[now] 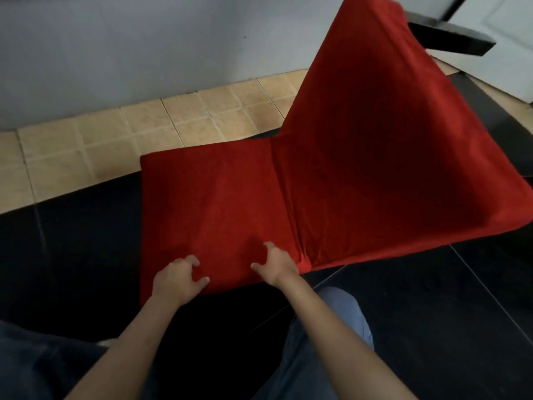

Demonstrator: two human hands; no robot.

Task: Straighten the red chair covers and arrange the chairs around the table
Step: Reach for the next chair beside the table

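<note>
A chair in a red cover [331,168] fills the middle of the view, its seat to the left and its tall back leaning up to the right. My left hand [178,275] grips the cover at the seat's near edge, with thumb and fingers curled into the cloth. My right hand [275,262] pinches the cover close to the crease where seat meets back. The chair's legs are hidden under the cover.
A dark wooden table corner [458,40] juts in at the top right behind the chair back. Black floor tiles [432,298] lie under the chair, beige tiles [115,145] run along a grey wall [144,47]. My legs in blue jeans [326,342] are at the bottom.
</note>
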